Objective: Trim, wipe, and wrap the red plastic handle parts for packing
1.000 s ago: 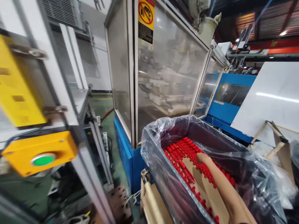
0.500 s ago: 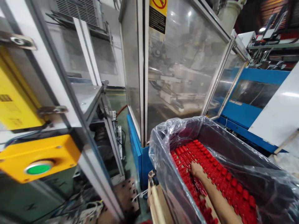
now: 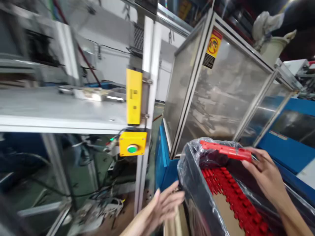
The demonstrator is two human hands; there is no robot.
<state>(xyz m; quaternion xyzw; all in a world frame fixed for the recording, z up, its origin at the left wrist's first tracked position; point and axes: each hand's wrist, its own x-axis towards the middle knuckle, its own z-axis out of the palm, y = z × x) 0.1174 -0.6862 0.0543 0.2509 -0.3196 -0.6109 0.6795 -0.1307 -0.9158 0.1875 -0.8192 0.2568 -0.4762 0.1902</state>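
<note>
One red part (image 3: 225, 150) is jutting leftward from grasping right hand (image 3: 266, 172), long axis lying near-level, empty left hand (image 3: 164, 204) hovering below

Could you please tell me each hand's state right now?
Left hand: open, holding nothing.
Right hand: closed, holding a long, narrow, red plastic-looking piece.

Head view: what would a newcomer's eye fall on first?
Probably the bright red piece, held by one end in the right hand's grip above a bin lined with clear film. More red pieces lie inside. Left of the bin, a green button stands out on a yellow box.
</note>
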